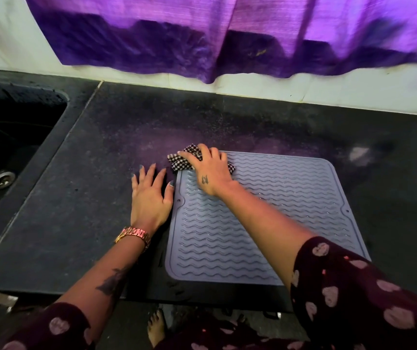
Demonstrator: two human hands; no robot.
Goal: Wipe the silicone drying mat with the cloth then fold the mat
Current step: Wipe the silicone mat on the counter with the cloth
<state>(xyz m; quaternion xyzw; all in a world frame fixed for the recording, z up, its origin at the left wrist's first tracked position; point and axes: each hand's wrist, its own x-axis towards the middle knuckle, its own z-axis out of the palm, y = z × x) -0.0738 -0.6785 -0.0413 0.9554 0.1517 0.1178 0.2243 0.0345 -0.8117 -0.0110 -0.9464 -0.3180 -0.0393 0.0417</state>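
A grey-blue silicone drying mat (278, 210) with wavy ridges lies flat on the dark countertop (81, 198). My right hand (210, 170) presses a black-and-white checked cloth (184, 160) onto the mat's far left corner; part of the cloth hangs over the mat's edge onto the counter. My left hand (150, 198) rests flat on the counter with fingers spread, its thumb touching the mat's left edge. A gold watch is on that wrist.
A dark sink (8, 147) with a metal drain (3, 179) is sunk into the counter at the left. A purple curtain (227, 34) hangs over the white wall behind. The counter's front edge runs just below the mat, with my bare foot (155, 329) under it.
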